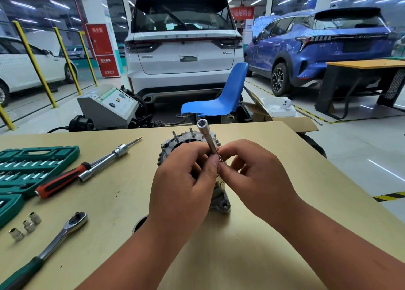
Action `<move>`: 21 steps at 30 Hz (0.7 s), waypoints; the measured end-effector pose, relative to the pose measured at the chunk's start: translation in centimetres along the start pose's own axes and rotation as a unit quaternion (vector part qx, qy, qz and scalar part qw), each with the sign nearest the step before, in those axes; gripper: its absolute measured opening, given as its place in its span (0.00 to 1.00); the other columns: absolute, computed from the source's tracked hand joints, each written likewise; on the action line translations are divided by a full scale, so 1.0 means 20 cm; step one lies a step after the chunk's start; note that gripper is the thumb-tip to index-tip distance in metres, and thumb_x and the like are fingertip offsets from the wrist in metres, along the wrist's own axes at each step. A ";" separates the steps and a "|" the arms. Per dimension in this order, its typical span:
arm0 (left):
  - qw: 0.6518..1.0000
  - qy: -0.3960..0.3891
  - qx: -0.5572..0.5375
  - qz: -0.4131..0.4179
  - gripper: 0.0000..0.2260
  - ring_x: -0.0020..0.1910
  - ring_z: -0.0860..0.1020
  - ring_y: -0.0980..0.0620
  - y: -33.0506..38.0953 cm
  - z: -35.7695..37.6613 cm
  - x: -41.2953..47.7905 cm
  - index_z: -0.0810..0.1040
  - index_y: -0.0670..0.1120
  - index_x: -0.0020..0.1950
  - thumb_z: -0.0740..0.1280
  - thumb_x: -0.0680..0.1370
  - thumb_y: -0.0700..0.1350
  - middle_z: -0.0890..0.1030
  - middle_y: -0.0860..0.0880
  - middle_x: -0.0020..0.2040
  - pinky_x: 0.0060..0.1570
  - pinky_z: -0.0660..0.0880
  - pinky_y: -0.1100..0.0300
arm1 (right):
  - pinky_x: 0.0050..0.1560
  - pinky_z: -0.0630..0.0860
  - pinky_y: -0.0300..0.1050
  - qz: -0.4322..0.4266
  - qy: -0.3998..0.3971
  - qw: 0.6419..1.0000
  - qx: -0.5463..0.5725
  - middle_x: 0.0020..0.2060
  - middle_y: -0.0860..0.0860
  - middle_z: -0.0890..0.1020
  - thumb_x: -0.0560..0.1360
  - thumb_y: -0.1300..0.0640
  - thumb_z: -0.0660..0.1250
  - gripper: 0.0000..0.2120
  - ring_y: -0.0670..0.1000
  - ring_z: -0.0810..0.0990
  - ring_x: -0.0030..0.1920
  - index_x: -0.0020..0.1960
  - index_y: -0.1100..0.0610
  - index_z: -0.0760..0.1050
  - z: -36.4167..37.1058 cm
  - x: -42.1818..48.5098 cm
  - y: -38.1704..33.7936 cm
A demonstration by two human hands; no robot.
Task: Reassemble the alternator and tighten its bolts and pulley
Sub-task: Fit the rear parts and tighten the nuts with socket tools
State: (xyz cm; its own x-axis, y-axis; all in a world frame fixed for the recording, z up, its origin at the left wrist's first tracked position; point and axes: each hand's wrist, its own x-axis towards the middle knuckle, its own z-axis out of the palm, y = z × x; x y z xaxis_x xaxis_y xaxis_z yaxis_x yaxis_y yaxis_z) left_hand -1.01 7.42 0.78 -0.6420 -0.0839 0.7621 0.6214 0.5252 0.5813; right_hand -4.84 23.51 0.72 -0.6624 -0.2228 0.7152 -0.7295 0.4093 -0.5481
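Room: garage hall with a glossy pale floor; white SUV (184, 48) tail-on beyond the surface's far edge; blue SUV (317, 44) to its right; blue plastic chair (221, 99) and grey console machine (109, 107) just past that edge.
Surface: tan matte tabletop (263, 235).
Alternator: silver finned alternator (175, 139) stands mid-surface toward the far edge, largely hidden behind the hands.
Left hand (182, 180): fingers curled, pinching the lower end of a long chrome tubular socket (207, 136), which tilts up and away.
Right hand (256, 175): fingertips pinch the same end, meeting the left's.
Left edge: green plastic tool case (32, 164); red-and-black-handled driver (61, 180) beside it.
Near-left corner: green-handled chrome ratchet (59, 237); three small chrome sockets (27, 225) near its head.
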 end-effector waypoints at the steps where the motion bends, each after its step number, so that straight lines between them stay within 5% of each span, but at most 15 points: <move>1: 1.000 -0.001 -0.003 -0.001 0.04 0.38 0.78 0.52 0.00 0.00 0.00 0.79 0.61 0.52 0.66 0.81 0.52 0.80 0.59 0.42 0.36 0.72 0.63 | 0.38 0.72 0.31 -0.003 -0.001 1.000 0.004 0.46 0.41 0.82 0.76 0.53 0.73 0.08 0.49 0.81 0.40 0.54 0.45 0.83 0.00 0.00 0.00; 16: 1.000 0.004 0.001 0.015 0.06 0.40 0.79 0.53 0.01 0.00 0.00 0.78 0.64 0.52 0.66 0.82 0.51 0.80 0.61 0.43 0.39 0.70 0.69 | 0.40 0.71 0.29 -0.012 -0.012 1.000 -0.003 0.45 0.41 0.81 0.78 0.54 0.72 0.08 0.48 0.80 0.42 0.56 0.50 0.85 0.00 0.00 0.00; 21: 1.000 0.003 -0.006 0.013 0.08 0.38 0.78 0.55 0.01 -0.01 0.00 0.77 0.67 0.50 0.66 0.82 0.52 0.79 0.62 0.42 0.38 0.69 0.71 | 0.38 0.70 0.28 -0.002 0.004 1.000 0.015 0.46 0.41 0.82 0.76 0.52 0.73 0.07 0.48 0.80 0.41 0.52 0.41 0.80 0.00 0.00 -0.01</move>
State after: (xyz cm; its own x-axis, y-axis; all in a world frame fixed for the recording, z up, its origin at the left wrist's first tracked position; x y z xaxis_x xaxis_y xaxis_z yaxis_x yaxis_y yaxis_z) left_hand -0.88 7.42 0.93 -0.6229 -0.0766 0.7786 0.6431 0.5166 0.5653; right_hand -4.69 23.34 0.83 -0.6588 -0.2175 0.7202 -0.7364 0.3824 -0.5581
